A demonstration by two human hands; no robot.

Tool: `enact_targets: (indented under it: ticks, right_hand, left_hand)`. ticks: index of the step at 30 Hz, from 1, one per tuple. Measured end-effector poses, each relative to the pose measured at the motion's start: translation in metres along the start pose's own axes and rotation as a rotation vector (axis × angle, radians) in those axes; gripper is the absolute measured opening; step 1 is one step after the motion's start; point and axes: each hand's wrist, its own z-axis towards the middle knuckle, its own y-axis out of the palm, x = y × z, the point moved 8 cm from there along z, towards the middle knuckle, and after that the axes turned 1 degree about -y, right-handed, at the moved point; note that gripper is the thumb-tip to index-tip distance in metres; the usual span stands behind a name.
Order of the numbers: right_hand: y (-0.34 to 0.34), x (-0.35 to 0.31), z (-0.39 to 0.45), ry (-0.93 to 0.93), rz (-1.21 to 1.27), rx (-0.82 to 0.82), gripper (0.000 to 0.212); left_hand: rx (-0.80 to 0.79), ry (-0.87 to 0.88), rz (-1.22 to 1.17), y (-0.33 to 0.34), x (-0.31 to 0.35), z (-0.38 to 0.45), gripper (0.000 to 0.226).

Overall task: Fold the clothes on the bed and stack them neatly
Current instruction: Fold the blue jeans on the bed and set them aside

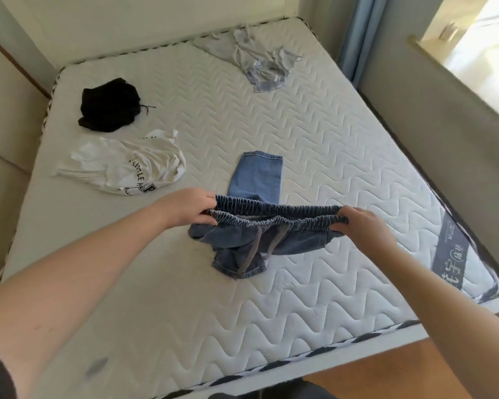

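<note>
Left hand (189, 208) and right hand (357, 226) grip denim shorts (260, 234) waistband; stretched wide.

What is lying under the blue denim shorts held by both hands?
Under the blue denim shorts only the white quilted mattress shows. One leg lies flat on it; the bunched part hides whatever is directly beneath.

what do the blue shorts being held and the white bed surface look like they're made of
The blue shorts with the gathered elastic waistband look like washed denim: faded matte blue weave, stitched hems. The left hand and right hand grip the waistband. The white quilted mattress looks like knit fabric over padding, with wavy stitched lines; its filling cannot be seen.
</note>
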Motion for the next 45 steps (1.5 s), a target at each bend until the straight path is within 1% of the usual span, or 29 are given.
enact_targets:
  ticks: [2, 5, 7, 9, 11, 14, 17, 19, 22, 25, 29, 31, 32, 35, 36, 38, 40, 43, 45]
  right_hand:
    - [-0.03, -0.023, 0.005, -0.055, -0.016, 0.015, 0.031]
    - [-0.08, -0.062, 0.011, -0.187, -0.064, 0.034, 0.033]
    - [-0.114, -0.088, 0.011, -0.267, -0.059, 0.061, 0.037]
    - [-0.147, -0.113, 0.01, -0.329, -0.028, 0.11, 0.038]
    - [-0.178, -0.135, 0.009, -0.357, -0.005, 0.174, 0.036]
    - [-0.225, -0.163, 0.007, -0.348, 0.028, 0.302, 0.034]
    - [-0.276, -0.189, 0.0, -0.354, 0.167, 0.419, 0.031]
    - [-0.31, -0.211, -0.006, -0.369, 0.217, 0.474, 0.029]
    - [-0.362, -0.244, -0.015, -0.404, 0.259, 0.551, 0.027]
    - [-0.407, -0.278, -0.025, -0.441, 0.299, 0.586, 0.027]
    - [-0.464, -0.319, -0.047, -0.527, 0.338, 0.656, 0.038]
    - [-0.493, -0.336, -0.063, -0.556, 0.363, 0.715, 0.049]
    - [-0.508, -0.344, -0.071, -0.553, 0.369, 0.738, 0.051]
    - [-0.55, -0.363, -0.09, -0.535, 0.352, 0.819, 0.032]
    - [-0.562, -0.368, -0.095, -0.539, 0.385, 0.84, 0.029]
    - [-0.58, -0.375, -0.104, -0.555, 0.489, 0.858, 0.029]
    - [-0.59, -0.381, -0.11, -0.595, 0.604, 0.852, 0.029]
    - [-0.587, -0.387, -0.109, -0.703, 0.871, 0.717, 0.026]
    - [-0.579, -0.388, -0.109, -0.758, 1.029, 0.605, 0.024]
  left_hand:
    - [0.105, -0.035, -0.017, -0.035, 0.004, -0.025, 0.032]
    - [0.279, -0.114, -0.012, -0.091, 0.0, -0.062, 0.029]
    - [0.399, -0.132, -0.002, -0.13, -0.003, -0.089, 0.025]
    - [0.483, -0.146, 0.044, -0.164, -0.005, -0.115, 0.017]
    - [0.55, -0.138, 0.092, -0.194, -0.006, -0.141, 0.01]
    - [0.667, -0.099, 0.167, -0.236, -0.003, -0.181, 0.011]
    - [0.736, -0.063, 0.237, -0.278, 0.003, -0.221, 0.009]
    - [0.785, -0.066, 0.278, -0.306, 0.005, -0.249, 0.015]
    - [0.87, -0.099, 0.284, -0.348, 0.004, -0.29, 0.017]
    - [0.928, -0.162, 0.255, -0.387, 0.001, -0.325, 0.015]
    - [1.039, -0.205, 0.201, -0.438, -0.001, -0.374, 0.021]
    - [1.079, -0.219, 0.166, -0.463, 0.002, -0.398, 0.019]
    - [1.105, -0.223, 0.144, -0.476, 0.004, -0.409, 0.017]
    - [1.21, -0.199, 0.062, -0.517, 0.019, -0.439, 0.014]
    - [1.257, -0.19, 0.055, -0.53, 0.027, -0.449, 0.014]
    - [1.348, -0.168, 0.005, -0.552, 0.04, -0.466, 0.014]
    - [1.422, -0.126, -0.121, -0.565, 0.048, -0.476, 0.013]
    - [1.504, -0.064, -0.265, -0.571, 0.053, -0.484, 0.015]
    - [1.528, -0.037, -0.285, -0.568, 0.055, -0.487, 0.014]
